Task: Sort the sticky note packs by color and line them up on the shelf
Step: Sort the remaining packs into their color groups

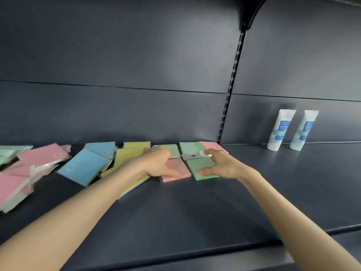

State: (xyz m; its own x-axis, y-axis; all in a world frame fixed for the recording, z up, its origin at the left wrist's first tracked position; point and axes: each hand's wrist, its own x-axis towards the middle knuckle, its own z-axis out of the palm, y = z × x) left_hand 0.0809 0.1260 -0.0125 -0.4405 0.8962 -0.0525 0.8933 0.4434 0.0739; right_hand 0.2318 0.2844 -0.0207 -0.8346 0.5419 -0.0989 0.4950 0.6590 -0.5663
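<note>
Sticky note packs lie scattered along the back of a dark shelf. My left hand rests on a pink pack, thumb along its near edge and fingers reaching over it. My right hand grips a green pack between thumb and fingers, beside the pink one. Behind them lie two more green packs and a pink pack. Yellow packs and blue packs sit further left, partly under my left forearm. Pink packs and green packs are piled at far left.
Two white tubes with blue labels stand upright against the back panel on the right. A slotted upright divides the back wall. The shelf's front lip runs across the bottom.
</note>
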